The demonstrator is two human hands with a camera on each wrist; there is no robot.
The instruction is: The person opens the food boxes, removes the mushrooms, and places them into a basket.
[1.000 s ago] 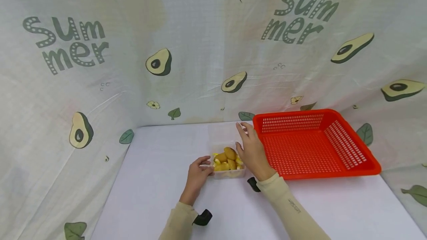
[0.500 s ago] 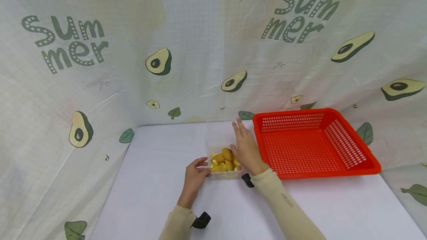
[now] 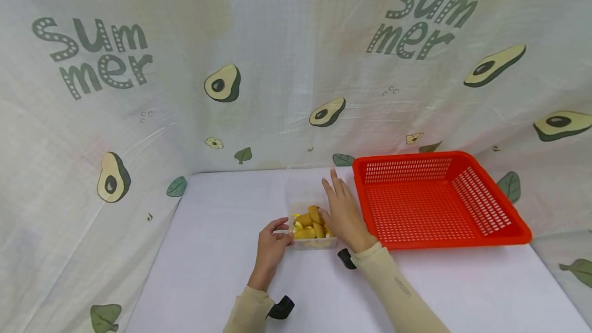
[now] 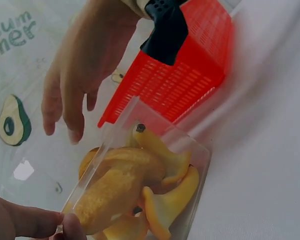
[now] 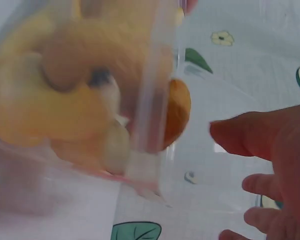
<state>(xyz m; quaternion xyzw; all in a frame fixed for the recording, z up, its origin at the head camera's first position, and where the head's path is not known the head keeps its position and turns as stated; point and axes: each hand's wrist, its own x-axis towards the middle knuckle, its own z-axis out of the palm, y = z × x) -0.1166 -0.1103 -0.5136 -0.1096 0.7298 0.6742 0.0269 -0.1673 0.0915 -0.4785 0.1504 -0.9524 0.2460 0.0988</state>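
A small clear plastic box (image 3: 314, 243) stands on the white table. It holds yellow banana-shaped pieces (image 4: 165, 160) with dark tips and brown, bread-like pieces (image 4: 112, 192), one of which sticks up above the rim. At the box's left side, my left hand (image 3: 270, 248) pinches the rim between thumb and finger. My right hand (image 3: 344, 215) hovers over the box's right side with fingers spread and nothing in them. Its thumb overlaps the upright brown piece in the head view, while the right wrist view shows a gap between them. A transparent lid (image 3: 305, 186) lies folded back behind the box.
A large red perforated basket (image 3: 421, 209) sits to the right of the box, close beside my right hand. White cloth printed with avocados hangs behind the table (image 3: 208, 230). Black wrist mounts (image 3: 281, 307) show at both sleeves.
The right hand has shifted slightly left and its fingers have straightened, its thumb now overlapping the upright brown piece. The box has slid a little left with the left hand at its side.
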